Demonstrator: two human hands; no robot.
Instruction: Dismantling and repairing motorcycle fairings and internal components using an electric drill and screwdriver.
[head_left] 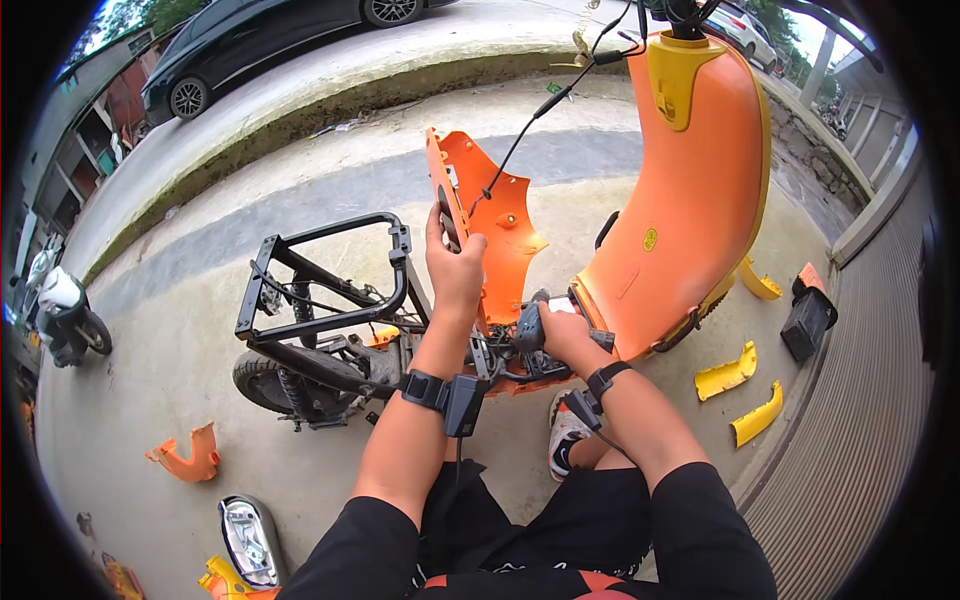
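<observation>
A partly stripped electric scooter stands before me, with its bare black rear frame [322,235] on the left and its orange front shield [665,230] on the right. My left hand [455,268] is closed on the edge of a curved orange body panel [490,190], which stands upright over the middle of the scooter. A black cable runs down to that panel from the handlebar area. My right hand [567,335] grips a dark cordless drill [530,327], low beside the panel's foot. The drill's tip and whatever it touches are hidden.
Yellow trim pieces [727,372] and a black box-like part [806,325] lie on the right by a ribbed shutter [850,400]. At lower left are an orange cover [188,455] and an upturned seat [250,540]. A black car [270,45] stands beyond the curb.
</observation>
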